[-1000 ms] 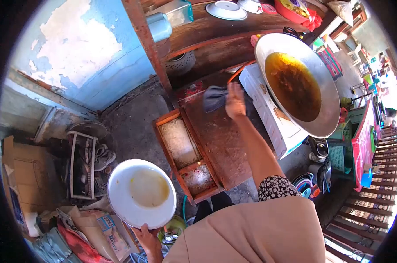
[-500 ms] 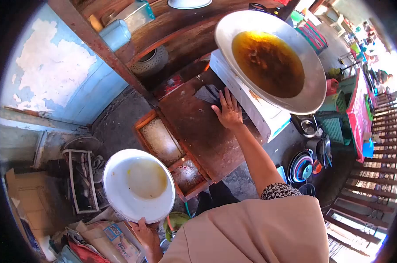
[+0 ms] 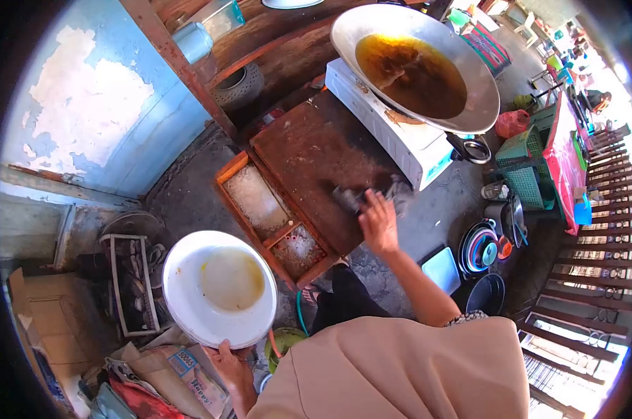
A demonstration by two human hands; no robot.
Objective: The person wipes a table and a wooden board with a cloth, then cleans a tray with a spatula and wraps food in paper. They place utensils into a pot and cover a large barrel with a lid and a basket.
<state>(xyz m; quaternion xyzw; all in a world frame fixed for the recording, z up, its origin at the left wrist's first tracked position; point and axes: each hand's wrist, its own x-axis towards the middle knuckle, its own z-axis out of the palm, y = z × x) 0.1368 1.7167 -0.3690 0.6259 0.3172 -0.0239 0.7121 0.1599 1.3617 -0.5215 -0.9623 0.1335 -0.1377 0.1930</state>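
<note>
White basin [image 3: 185, 300]; dark cloth [image 3: 400, 196]

Left hand [image 3: 230, 364]: clamped on the basin's rim. Right hand [image 3: 379, 225], well apart: over the cloth, at the wooden tabletop's [image 3: 298, 150] edge near the stove [image 3: 374, 115]; blurred, grip cannot be told.

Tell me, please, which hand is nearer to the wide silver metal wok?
Right hand: below the wok in the picture, at a dark grey cloth. The left hand is farther off, at lower left, holding a round white basin.
</note>
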